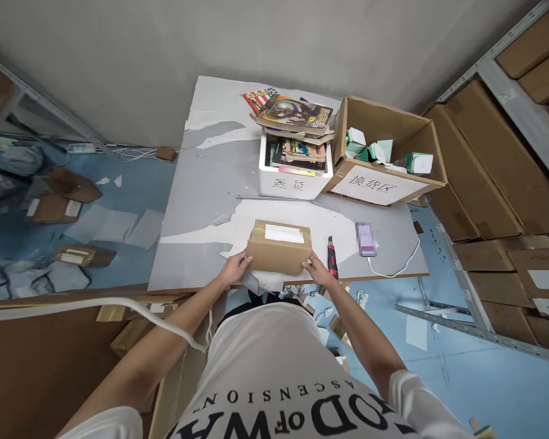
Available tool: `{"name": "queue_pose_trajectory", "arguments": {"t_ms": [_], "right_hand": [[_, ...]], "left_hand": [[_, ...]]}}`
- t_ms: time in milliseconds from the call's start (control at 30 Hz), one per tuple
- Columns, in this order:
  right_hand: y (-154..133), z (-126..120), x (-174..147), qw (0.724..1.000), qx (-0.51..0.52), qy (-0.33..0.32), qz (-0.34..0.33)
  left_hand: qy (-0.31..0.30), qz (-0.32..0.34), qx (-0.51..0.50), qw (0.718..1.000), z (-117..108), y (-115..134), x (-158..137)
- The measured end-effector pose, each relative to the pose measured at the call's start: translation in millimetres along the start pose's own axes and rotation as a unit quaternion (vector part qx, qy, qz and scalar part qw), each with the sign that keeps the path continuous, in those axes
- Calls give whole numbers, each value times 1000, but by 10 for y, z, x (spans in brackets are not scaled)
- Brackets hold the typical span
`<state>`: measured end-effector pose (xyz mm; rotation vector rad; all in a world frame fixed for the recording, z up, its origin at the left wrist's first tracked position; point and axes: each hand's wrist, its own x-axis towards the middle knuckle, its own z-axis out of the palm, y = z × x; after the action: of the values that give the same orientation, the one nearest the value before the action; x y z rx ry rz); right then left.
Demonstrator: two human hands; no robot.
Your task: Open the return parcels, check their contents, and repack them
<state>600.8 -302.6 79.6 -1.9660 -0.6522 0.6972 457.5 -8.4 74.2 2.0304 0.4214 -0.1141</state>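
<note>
A small brown cardboard box (pixel 278 253) with a white label on its upper face sits near the front edge of the table. My left hand (pixel 236 268) grips its left end, thumb near the lower corner. At the opposite end, my right hand (pixel 317 269) holds the lower right corner. The box looks closed, and its underside is hidden. Just right of my right hand lies a red and black utility knife (pixel 332 258). Farther right is a phone (pixel 366 239) with a white cable plugged in.
A white bin (pixel 297 186) heaped with books and a cardboard carton (pixel 421 189) of small green-and-white boxes stand at the back of the table (pixel 201 201). Shelving with large cartons (pixel 489 158) rises on the right. Packages and paper litter the blue floor (pixel 132 183). A white hose-like cable (pixel 132 305) crosses my left forearm.
</note>
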Motion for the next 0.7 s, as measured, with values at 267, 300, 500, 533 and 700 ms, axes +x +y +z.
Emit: {"name": "queue_pose_trajectory", "arguments": {"t_ms": [267, 300, 500, 533, 700], "right_hand": [[-247, 101, -85, 989, 18, 86, 122], [-245, 116, -63, 984, 12, 99, 150], [-142, 151, 91, 970, -10, 104, 221], [-118, 157, 107, 969, -9, 105, 224], [0, 173, 143, 968, 10, 111, 223]], "left_hand": [[55, -46, 18, 997, -35, 258, -47], [58, -57, 9, 997, -7, 253, -35], [64, -132, -36, 989, 173, 127, 16], [61, -137, -39, 988, 186, 104, 24], [36, -147, -32, 988, 197, 21, 83]]}}
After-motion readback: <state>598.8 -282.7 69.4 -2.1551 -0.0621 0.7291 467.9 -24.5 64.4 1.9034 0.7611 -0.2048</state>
